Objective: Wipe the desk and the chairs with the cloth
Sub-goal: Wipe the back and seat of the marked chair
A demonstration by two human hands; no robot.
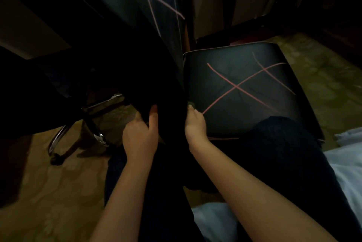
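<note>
Though mostly hidden, the cloth (192, 104) (greenish) peeks from the right hand (195, 126).

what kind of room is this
Probably a dim bedroom or hotel room. White bedding shows at the lower right, a padded black chair seat with pink cross stitching stands in front, and a chrome swivel-chair base rests on patterned carpet.

A bedroom, home or hotel (too dim to say which): white bedding (346, 165) at the lower right, patterned carpet (321, 77) underfoot, dark wooden furniture (337, 16) behind, a padded chair (244, 88) beside a swivel chair (137, 6) on a chrome base (58, 137)
</note>
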